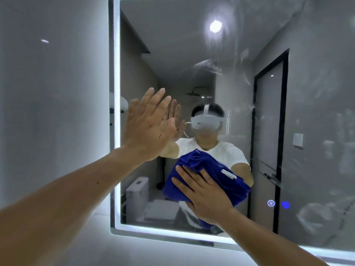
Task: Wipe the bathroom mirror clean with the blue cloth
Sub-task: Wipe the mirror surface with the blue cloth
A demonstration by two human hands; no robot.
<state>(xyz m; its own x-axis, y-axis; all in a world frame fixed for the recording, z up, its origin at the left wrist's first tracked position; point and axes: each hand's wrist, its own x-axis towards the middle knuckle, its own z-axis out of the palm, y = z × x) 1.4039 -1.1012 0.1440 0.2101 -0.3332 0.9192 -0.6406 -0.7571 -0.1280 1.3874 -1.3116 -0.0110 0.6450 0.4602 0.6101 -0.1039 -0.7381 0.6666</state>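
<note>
A lit-edged bathroom mirror (317,112) fills most of the view, with smears and hazy streaks on its upper and right glass. My left hand (148,127) lies flat against the glass near the mirror's left edge, fingers straight and pointing up. My right hand (205,192) presses a bunched blue cloth (194,160) against the lower middle of the mirror with spread, straight fingers. A white tag shows on the cloth. The cloth's lower part is hidden behind my palm.
Two glowing touch buttons (278,204) sit low on the glass right of the cloth. The mirror's bright frame (115,131) meets a grey wall (53,112) on the left. The reflection shows a toilet, a dark-framed door and a ceiling lamp.
</note>
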